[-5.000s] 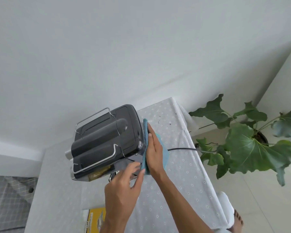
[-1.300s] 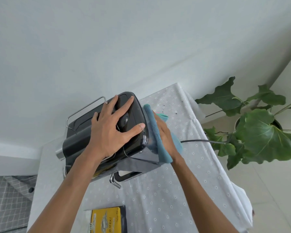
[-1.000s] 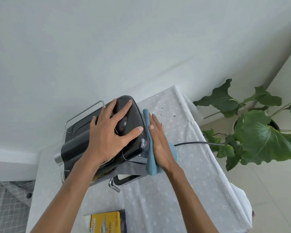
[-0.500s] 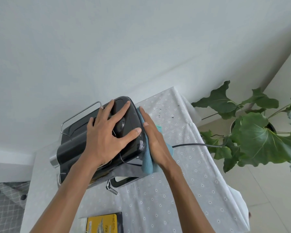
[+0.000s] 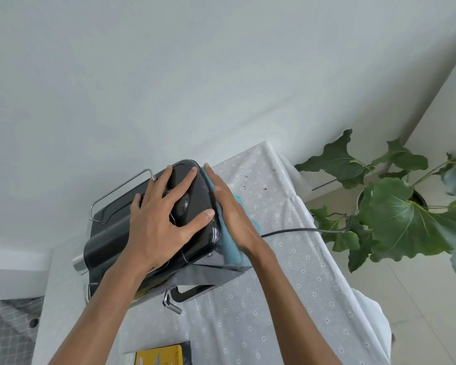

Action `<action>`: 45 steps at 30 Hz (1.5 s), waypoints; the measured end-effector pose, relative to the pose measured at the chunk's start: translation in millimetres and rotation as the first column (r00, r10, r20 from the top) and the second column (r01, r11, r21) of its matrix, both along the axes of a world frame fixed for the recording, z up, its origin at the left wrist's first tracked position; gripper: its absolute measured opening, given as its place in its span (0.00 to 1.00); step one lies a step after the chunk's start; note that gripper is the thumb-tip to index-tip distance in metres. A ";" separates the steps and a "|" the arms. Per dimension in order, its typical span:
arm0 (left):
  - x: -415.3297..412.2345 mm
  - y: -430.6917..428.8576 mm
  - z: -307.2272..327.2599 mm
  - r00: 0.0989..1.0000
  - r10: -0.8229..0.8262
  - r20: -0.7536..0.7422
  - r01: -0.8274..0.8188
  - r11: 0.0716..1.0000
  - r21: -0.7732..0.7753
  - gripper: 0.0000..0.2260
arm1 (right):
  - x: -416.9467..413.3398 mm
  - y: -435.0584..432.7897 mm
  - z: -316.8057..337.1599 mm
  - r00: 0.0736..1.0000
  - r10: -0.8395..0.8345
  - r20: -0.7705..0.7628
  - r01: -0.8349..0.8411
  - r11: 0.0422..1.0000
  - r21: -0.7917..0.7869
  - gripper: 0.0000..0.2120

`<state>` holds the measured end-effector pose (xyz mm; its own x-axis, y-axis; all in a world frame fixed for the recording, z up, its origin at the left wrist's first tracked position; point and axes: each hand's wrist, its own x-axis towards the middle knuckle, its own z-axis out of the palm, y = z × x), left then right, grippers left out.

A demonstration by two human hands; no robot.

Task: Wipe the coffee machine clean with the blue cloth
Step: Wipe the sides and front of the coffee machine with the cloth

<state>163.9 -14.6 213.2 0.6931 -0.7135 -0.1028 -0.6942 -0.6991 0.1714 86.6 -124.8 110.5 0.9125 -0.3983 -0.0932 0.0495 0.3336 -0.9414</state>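
I spread my left hand (image 5: 161, 219) atop the coffee machine (image 5: 153, 233) to brace it while my right hand (image 5: 232, 217), fingers (image 5: 216, 185) flat together, presses the blue cloth (image 5: 232, 248) against its side.

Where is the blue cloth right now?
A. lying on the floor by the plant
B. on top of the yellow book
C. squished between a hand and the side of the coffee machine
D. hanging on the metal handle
C: the right hand lies flat and presses the blue cloth against the side of the coffee machine.
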 end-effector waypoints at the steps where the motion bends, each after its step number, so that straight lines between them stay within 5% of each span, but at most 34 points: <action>1: 0.1 -0.2 0.1 1.000 -0.001 -0.002 0.001 1.000 -0.002 0.35 | 8.7 -7.0 -2.7 1.000 0.017 -0.012 -0.017 1.000 0.015 0.23; 6: -1.4 0.0 1.0 1.000 -0.003 0.003 0.003 1.000 -0.009 0.35 | -5.3 -0.3 -21.8 0.990 0.032 -0.135 -0.029 0.999 0.024 0.22; 10: -0.7 -0.5 0.7 1.000 -0.005 0.016 0.005 1.000 0.001 0.35 | -28.3 20.4 -14.3 0.999 -0.052 -0.006 0.052 0.999 -0.012 0.21; 16: 0.8 -0.6 -0.2 1.000 -0.008 0.013 0.008 1.000 -0.006 0.35 | 33.5 -22.3 -33.4 0.995 0.094 -0.034 -0.092 0.993 0.069 0.18; 19: -0.2 -0.2 -0.2 1.000 -0.014 0.026 0.014 1.000 0.002 0.35 | 0.6 -0.8 -60.8 0.992 -0.001 -0.125 0.015 0.994 0.112 0.19; 23: 0.2 1.4 -2.3 0.998 -0.024 0.051 0.024 1.000 0.009 0.35 | -27.7 33.0 -43.9 0.993 -0.119 -0.029 0.120 0.990 0.077 0.21; 27: 3.0 1.9 -3.8 0.998 -0.038 0.049 0.038 0.999 0.005 0.35 | 23.0 -8.4 -23.2 0.996 0.030 0.083 -0.039 0.993 0.110 0.23; 31: 2.8 -0.1 -2.4 0.999 -0.027 0.027 0.027 1.000 -0.011 0.36 | 32.4 -21.0 -59.6 0.992 0.104 -0.067 -0.083 0.963 0.257 0.23; 35: 4.3 0.3 -2.9 0.999 -0.028 0.030 0.028 1.000 -0.011 0.37 | -10.3 17.5 -86.7 0.980 -0.090 -0.178 0.141 0.945 0.297 0.22; 40: 4.2 1.9 -4.0 0.999 -0.025 0.042 0.026 1.000 -0.008 0.38 | -23.1 69.0 -50.4 0.903 -0.421 -0.085 0.429 0.877 0.214 0.22; 45: 4.6 2.5 -4.0 0.998 -0.033 0.056 0.033 0.999 0.009 0.39 | -10.9 54.3 -55.9 0.849 -0.511 -0.131 0.527 0.837 0.148 0.22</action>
<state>168.5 -12.1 209.2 0.6741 -0.7353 -0.0703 -0.7252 -0.6769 0.1258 75.7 -70.5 54.6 0.5619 -0.7819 -0.2700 0.1857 0.4374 -0.8799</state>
